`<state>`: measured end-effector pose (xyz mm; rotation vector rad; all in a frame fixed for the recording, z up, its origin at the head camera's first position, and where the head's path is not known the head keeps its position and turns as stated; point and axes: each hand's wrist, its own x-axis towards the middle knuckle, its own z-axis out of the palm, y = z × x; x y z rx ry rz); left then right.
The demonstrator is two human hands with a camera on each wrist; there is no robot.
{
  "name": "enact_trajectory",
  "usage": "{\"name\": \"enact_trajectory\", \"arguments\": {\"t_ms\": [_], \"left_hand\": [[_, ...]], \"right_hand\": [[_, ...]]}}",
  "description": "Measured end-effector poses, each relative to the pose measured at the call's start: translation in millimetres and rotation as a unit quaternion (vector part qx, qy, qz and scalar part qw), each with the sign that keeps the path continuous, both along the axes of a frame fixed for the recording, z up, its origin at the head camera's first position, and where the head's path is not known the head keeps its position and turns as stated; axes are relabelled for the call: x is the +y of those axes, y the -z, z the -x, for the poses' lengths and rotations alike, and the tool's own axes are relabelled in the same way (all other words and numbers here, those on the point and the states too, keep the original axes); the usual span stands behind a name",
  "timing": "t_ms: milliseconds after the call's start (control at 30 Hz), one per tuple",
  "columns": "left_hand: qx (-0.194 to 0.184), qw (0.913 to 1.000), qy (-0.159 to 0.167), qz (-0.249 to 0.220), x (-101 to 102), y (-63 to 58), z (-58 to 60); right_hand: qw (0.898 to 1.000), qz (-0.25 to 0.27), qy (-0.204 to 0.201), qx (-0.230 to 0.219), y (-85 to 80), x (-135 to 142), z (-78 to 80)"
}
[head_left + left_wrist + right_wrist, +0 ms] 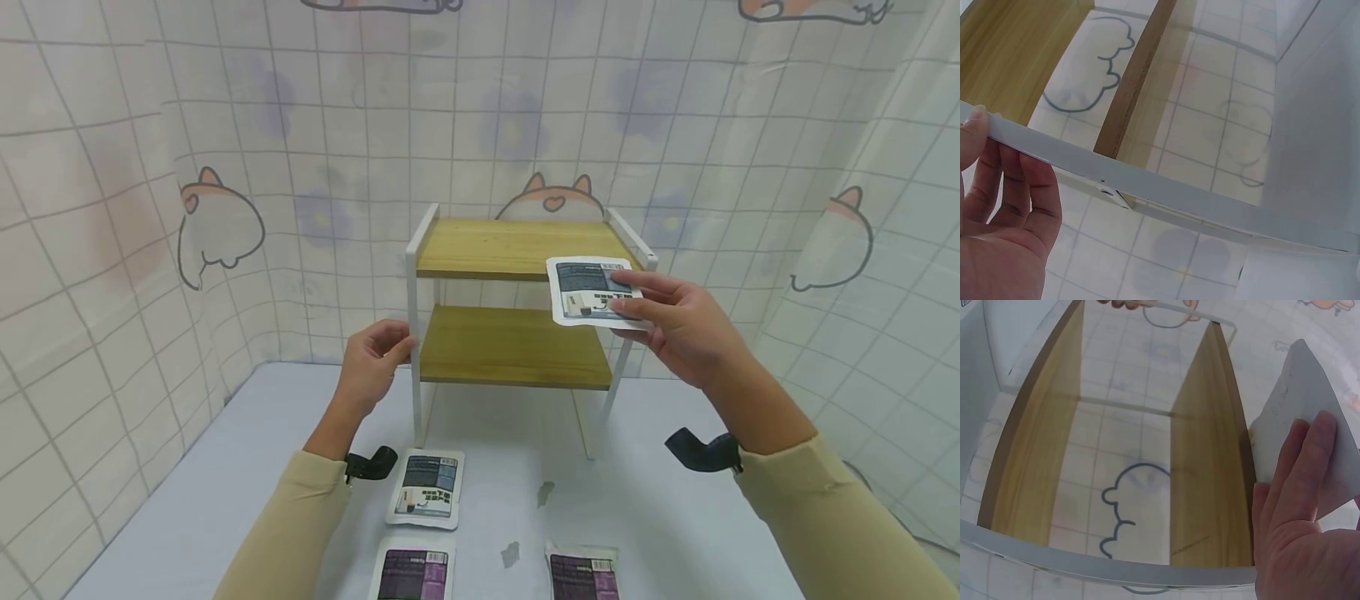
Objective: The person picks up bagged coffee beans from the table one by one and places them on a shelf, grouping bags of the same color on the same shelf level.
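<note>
A two-tier rack with wooden boards (510, 248) and a white frame (412, 333) stands on the table. My left hand (372, 364) grips its left front post. In the left wrist view the thumb lies on one side of the white post (1166, 190) and the curled fingers (1041, 194) on the other. My right hand (684, 329) pinches a flat white packet with a blue label (581, 287), held at the front right of the top board. In the right wrist view, fingers (1310, 456) lie along the packet's plain white back (1304, 381), beside the rack.
Another blue-labelled packet (426, 489) lies on the table (630, 517) before the rack's left leg. Nearer are two purple-labelled packets, one left (412, 571) and one right (583, 573). Two small grey patches mark the tabletop. Patterned cloth (337, 117) hangs behind and at the sides.
</note>
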<state>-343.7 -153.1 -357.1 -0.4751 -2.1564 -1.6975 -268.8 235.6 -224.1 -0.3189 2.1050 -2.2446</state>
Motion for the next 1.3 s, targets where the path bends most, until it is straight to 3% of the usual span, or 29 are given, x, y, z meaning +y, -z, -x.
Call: {"name": "enact_trajectory", "arguments": {"t_ms": [400,1300], "left_hand": [[0.003,1.0,0.003,0.001,-1,1.3,2.2],[-0.016,0.9998,-0.005,0.006,0,-0.9,0.2]], "right_hand": [[1.0,0.026,-0.018,0.003,-4.5,0,3.9],[0.997,-0.029,-0.062,0.021,-10.9,1,1.2]]}}
